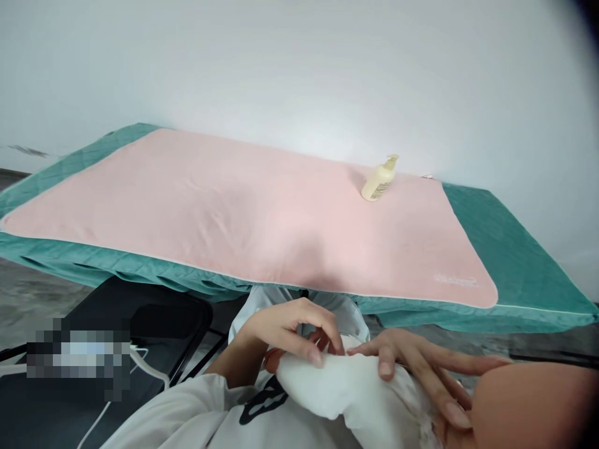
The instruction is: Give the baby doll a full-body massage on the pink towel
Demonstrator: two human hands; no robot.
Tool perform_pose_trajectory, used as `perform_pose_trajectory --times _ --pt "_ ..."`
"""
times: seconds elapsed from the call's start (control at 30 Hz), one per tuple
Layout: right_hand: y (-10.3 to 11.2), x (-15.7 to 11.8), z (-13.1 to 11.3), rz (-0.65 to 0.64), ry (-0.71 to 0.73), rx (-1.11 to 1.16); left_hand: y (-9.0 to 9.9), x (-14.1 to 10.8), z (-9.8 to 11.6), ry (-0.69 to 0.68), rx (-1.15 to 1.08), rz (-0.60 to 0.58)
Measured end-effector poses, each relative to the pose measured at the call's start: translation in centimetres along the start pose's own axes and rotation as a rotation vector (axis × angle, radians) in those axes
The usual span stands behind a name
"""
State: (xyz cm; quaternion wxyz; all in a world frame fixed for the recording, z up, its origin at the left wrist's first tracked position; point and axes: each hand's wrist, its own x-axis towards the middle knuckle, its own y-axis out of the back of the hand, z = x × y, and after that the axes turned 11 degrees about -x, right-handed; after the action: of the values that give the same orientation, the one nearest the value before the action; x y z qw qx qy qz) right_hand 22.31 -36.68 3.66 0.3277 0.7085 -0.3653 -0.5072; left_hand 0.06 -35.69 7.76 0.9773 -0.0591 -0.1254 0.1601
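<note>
What looks like a baby doll lies across my lap and chest, wearing white clothing (337,386). Its smooth, rounded orange-brown head (538,405) fills the lower right corner, and a small piece of the same colour shows at the left end. My left hand (302,333) bends its fingers over the far edge of the clothing, thumb on top. From the right, my right hand (416,362) rests on the doll with fingers spread, one fingertip beside the head. The rest of that hand is partly hidden behind the head.
Ahead stands a bed with a green cover (510,249) and a pink mat (281,206) against a white wall. A cream pump bottle (377,182) stands on the mat. A black chair (154,330) with white cables (150,365) and a blurred-out object is at left. A whitish bag (243,312) hangs below the bed edge.
</note>
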Motion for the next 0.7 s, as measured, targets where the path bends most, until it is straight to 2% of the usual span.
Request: perform_pose_trajectory --times 0.1,0.2,0.33,0.5,0.6,0.7 --pt "1.3 -1.1 -0.3 -0.022 -0.041 0.148 0.0 0.5 -0.7 0.036 -0.050 -0.090" --pt "3.3 -2.4 -0.2 -0.070 -0.082 0.153 -0.2 1.1 -1.4 0.038 -0.086 -0.165" --pt "4.8 -3.1 0.0 -0.135 -0.077 0.187 -0.4 1.5 -1.8 -0.031 -0.087 -0.238" --pt "3.1 -2.1 -0.1 -0.078 -0.104 0.154 -0.5 1.6 -1.8 -0.189 -0.055 -0.269" --pt "1.7 -1.5 -0.2 -0.034 -0.118 0.153 -0.5 1.5 -1.8 -0.194 -0.049 -0.268" --pt "0.9 -1.2 -0.3 0.000 -0.107 0.131 -0.4 1.5 -1.8 -0.141 -0.056 -0.257"
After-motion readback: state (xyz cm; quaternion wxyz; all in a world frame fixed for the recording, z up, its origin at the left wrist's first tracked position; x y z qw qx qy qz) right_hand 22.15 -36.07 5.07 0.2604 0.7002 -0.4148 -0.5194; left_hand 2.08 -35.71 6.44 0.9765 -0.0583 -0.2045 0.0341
